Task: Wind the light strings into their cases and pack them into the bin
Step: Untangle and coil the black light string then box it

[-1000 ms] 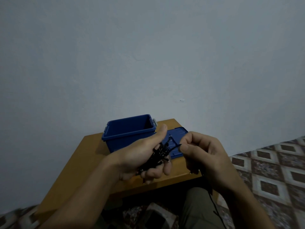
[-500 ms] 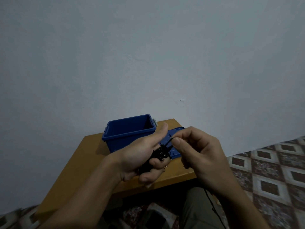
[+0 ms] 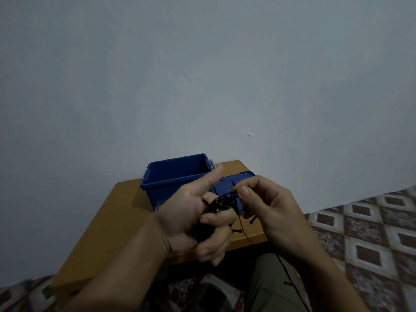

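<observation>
Worktop point(image 3: 105, 224): wooden, set against a plain wall, carrying the bin.

Bin point(image 3: 171, 176): blue plastic, upright, mouth open upward, long axis running left to right along the wall. What lies inside cannot be seen.

Left hand point(image 3: 184, 212): held in front of the bin, just over its near wall, palm turned up. Its fingers point(image 3: 216, 219) are curled round a bundle of light string point(image 3: 221, 203); the thumb stands straight and points toward the bin's right end.

Light string: black, wound into a compact bundle with small pale flecks. Its long axis runs from the left palm up and right, toward the lid. One loose strand point(image 3: 245, 230) drops from the bundle past the worktop's front edge and over a trouser leg point(image 3: 267, 287).

Lid point(image 3: 233, 182): blue, lying flat on the worktop just right of the bin, partly hidden by both hands.

Right hand point(image 3: 270, 210): right of the bin, over the lid. Thumb and forefinger pinch a strand at the bundle's upper end; the other fingers are curled under.

Floor point(image 3: 371, 235): patterned tiles, right of the bin.
</observation>
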The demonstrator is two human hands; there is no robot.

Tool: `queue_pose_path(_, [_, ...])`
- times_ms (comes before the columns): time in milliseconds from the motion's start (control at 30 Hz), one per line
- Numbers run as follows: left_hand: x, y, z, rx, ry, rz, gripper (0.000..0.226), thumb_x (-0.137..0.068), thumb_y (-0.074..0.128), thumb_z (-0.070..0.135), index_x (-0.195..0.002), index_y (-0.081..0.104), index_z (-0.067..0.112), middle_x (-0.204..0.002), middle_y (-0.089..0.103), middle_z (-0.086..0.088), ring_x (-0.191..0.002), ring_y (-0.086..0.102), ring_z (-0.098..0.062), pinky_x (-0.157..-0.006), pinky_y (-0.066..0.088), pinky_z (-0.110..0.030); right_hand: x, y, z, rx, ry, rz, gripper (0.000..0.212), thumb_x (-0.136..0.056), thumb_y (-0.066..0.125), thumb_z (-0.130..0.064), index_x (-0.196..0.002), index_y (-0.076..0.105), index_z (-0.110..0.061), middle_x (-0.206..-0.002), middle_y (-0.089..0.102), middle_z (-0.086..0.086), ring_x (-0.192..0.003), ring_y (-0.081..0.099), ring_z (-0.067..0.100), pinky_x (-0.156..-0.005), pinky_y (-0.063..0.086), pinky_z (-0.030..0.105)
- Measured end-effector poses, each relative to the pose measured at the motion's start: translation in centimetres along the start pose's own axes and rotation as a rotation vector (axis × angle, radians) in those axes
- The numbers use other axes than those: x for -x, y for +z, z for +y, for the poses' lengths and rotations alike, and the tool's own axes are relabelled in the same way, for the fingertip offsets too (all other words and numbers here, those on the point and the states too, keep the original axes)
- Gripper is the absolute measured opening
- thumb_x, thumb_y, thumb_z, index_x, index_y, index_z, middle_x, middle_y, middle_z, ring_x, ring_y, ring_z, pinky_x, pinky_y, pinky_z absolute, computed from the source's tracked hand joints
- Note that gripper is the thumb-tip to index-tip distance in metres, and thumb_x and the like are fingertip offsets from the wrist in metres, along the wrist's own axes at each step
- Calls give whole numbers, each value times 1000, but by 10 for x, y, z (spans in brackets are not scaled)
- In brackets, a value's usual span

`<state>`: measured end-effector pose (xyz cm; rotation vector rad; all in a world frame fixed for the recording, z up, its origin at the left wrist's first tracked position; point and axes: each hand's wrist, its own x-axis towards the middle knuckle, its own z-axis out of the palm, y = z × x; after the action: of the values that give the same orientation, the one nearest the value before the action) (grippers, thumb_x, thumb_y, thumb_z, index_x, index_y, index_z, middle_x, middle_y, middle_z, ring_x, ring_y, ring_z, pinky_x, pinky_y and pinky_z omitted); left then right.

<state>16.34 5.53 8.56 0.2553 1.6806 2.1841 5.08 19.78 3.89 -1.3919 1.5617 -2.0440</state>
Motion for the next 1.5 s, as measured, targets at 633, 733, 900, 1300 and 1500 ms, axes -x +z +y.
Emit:
queue_pose_path(633, [-5,9,4,191,294,36,76,-101,38,51,-143,40,-12,-130,58,-26,-114,60,-34,-111,37,-46,0,2,4,138,112,-99,29,-98,52,0,-90,71,-20,-83,76,-7,-72,70,10,-64,58,26])
queue_pose_path(733, [-9,11,6,213,349,110,69,-101,38,40,-148,32,-10,-141,53,-27,-118,60,-35,-109,40,-46,1,4,11,199,141,-124,20,-100,54,-9,-90,70,-14,-83,74,7,-72,69,25,-70,57,44])
queue_pose_path(900, [-11,14,10,163,449,258,58,-102,31,33,-141,49,-6,-144,55,-17,-119,62,-25,-110,43,-39,1,5,12,128,165,-226,20,-103,53,-14,-93,68,-22,-83,72,11,-67,66,23,-68,55,40])
queue_pose_path(1300, [-11,20,13,224,567,458,79,-101,21,59,-138,48,-5,-139,60,-14,-131,56,-29,-116,32,-43,2,6,7,120,191,-329,21,-105,47,-16,-110,67,-20,-80,71,5,-57,56,18,-57,48,30])
queue_pose_path(1500, [-12,22,14,207,558,493,82,-100,21,62,-139,48,-5,-138,61,-15,-129,57,-29,-115,34,-43,1,8,8,-100,299,-336,21,-99,47,-8,-104,65,2,-70,59,8,-55,46,14,-52,39,22])
